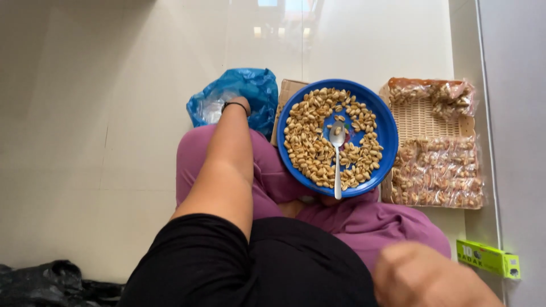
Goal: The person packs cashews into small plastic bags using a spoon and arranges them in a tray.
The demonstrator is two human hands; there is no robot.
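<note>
Blue bag (242,91): crumpled plastic on the tiled floor past the knee, left of the plate; the left hand reaches into it.
Right hand (424,276): nearest, blurred at the bottom edge, seems curled; whether it holds anything I cannot tell.
Green box (488,258): on the floor just beside that hand.
Left hand (239,105): wrist with a black band, fingers hidden in the bag, grip cannot be told.
Blue plate (387,122): on the lap, full of peanuts (310,142), a metal spoon (337,156) lying in it.
Woven tray (421,116): right of the plate, carrying clear packets of peanuts (438,170).
</note>
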